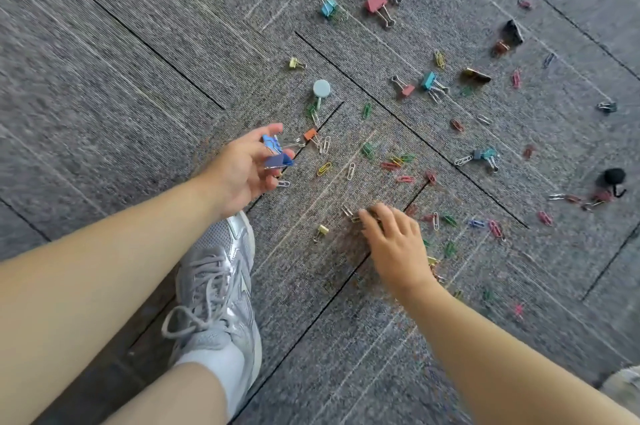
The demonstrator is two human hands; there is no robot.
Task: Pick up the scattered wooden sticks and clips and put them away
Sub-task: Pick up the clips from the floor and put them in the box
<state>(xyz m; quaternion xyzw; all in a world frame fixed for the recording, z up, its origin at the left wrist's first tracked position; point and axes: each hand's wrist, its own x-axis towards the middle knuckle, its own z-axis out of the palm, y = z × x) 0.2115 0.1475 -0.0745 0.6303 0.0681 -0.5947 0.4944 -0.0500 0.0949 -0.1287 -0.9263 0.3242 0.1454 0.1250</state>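
Left hand (244,168), center-left of the frame, pinches blue binder clips (277,155) in curled fingers. Right hand (394,244), lower center, bends its fingers down onto the carpet (104,44) among paper clips (350,171); I cannot tell whether it grips one. More clips lie scattered toward the upper right.

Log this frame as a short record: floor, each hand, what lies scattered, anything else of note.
floor: grey carpet
left hand: raised, grip on blue binder clips
right hand: palm down, fingertips at a small clip on the carpet
scattered: many coloured paper clips and binder clips, among them a red binder clip
wooden sticks: none in view
other: silver shoe; pale round disc
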